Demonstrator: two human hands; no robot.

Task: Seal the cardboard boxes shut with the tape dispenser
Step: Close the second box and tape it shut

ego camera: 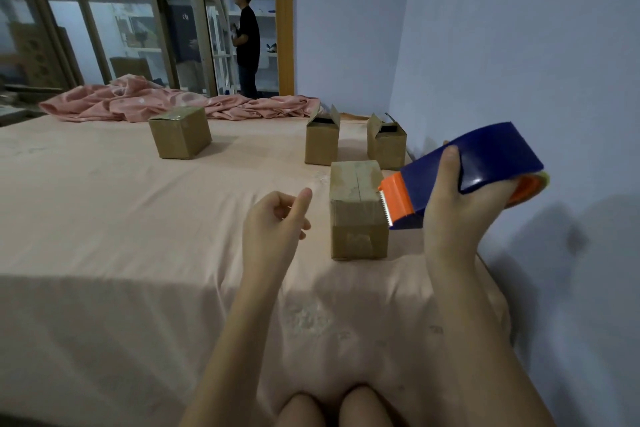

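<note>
Pale pink sheet (104,218) over a bed beside a bluish wall, crumpled pink blanket (145,102) at the far edge. Four brown cardboard boxes: nearest closed box (356,208) right of centre, flaps down; closed box (180,132) far left; two open-flapped boxes (322,140) (386,144) far right. One blue-and-orange handheld tape dispenser (460,173), gripped by right hand (457,204), fingers wrapped round its body, toothed blade just beside the nearest box's right top edge. Left hand (273,222) hovering left of that box, fingers loosely curled, holding nothing. One person in black (247,35) standing beyond the glass partition.
</note>
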